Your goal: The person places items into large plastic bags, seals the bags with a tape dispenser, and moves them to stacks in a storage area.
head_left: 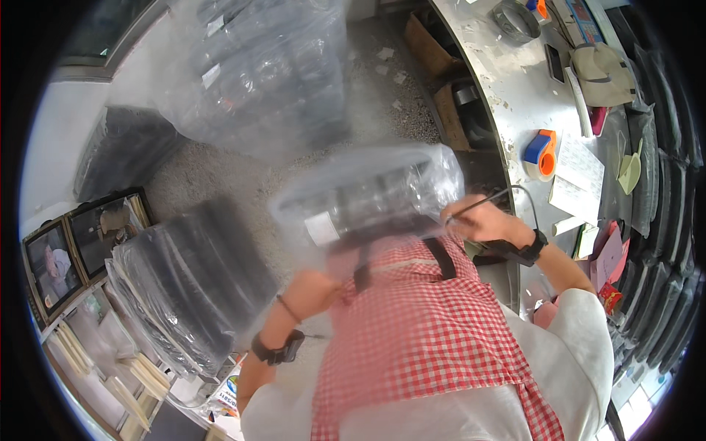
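In front of my waist is a bundle of dark items in a clear plastic bag (pixel 382 184), with a white label (pixel 321 228) on its near left side. My right hand (pixel 478 219) is closed at the bag's right end, its curled fingers against the plastic. A thin black cable loops above that wrist. Nearer my body and left of the red checked apron (pixel 419 323), my left hand (pixel 312 294) is bent inward. Haze and blur hide its fingertips, so I cannot make out what they touch. Both wrists wear black bands.
Plastic-wrapped dark stacks stand at left (pixel 198 279) and far left (pixel 125 151); a large wrapped pile (pixel 265 73) is farther ahead. The metal table (pixel 515 110) at right carries an orange-and-blue tape dispenser (pixel 540 154), papers, a phone and a cap (pixel 601 73). Cardboard boxes (pixel 434 44) sit under it.
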The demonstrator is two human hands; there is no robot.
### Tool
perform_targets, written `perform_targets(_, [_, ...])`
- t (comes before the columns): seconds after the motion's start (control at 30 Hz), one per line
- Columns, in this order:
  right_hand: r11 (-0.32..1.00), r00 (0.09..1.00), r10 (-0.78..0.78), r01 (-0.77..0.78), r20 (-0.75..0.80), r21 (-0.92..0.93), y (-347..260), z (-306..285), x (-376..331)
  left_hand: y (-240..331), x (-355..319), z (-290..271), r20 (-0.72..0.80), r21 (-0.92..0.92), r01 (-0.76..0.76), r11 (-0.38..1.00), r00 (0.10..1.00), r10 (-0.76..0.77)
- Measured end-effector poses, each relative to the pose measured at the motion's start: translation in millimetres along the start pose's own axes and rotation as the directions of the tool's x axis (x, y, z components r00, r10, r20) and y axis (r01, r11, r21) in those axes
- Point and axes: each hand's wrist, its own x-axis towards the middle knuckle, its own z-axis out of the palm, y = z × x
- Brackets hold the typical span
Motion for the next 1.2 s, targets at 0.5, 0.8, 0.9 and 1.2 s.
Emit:
perform_targets(0.5, [0.601, 0.822, -0.435, -0.04, -0.369, -0.798, -23.3, -5.9, 77.9, -60.7, 53.4, -4.7, -0.685, 0.13, 0.312, 0.941, 0.715, -0.143])
perform_targets(0.8, [0.694, 0.836, -0.315, -0.121, -0.45, -0.71, -9.9, -14.6, 7.7, -70.7, 59.4, -39.1, -0.531, 0.422, 0.196, 0.885, 0.845, 0.067])
perform_targets(0.9, [0.875, 0.383, -0.322, -0.229, -0.866, -0.427, -50.7, -24.1, -48.9, -83.5, 63.9, -30.3, -0.417, 0.4, 0.246, 0.883, 0.907, -0.063])
perform_targets(1.2, [0.904, 0.709, 0.081, -0.348, -0.7, -0.248, 47.9, 76.9, -53.9, 13.0, 257.2, -58.9, -0.432, 0.203, -0.14, 0.969, 0.875, 0.217])
